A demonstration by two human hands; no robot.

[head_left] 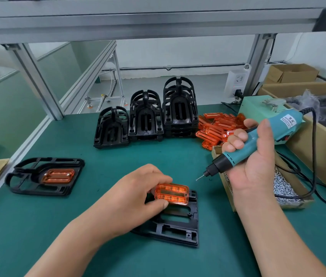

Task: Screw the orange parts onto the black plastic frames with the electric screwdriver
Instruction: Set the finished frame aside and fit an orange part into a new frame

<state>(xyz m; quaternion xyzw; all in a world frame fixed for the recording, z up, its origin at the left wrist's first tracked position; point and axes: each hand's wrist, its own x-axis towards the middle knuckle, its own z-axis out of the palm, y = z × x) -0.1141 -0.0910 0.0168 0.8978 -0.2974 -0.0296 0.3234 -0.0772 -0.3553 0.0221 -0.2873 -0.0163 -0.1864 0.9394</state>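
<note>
One orange part pinched at its left end by the left hand, resting on the far end of the near black frame, long axis left to right. Over to the right, electric screwdriver clenched in the right hand, bit angled down-left, tip just right of the part and apart from it. Likely next: the part's right end, nearest the bit.

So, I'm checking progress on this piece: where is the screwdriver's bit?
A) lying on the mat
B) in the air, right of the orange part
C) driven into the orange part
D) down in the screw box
B: the right hand holds the electric screwdriver tilted, its bit clear of the orange part that the left hand pinches over the black frame.
</note>
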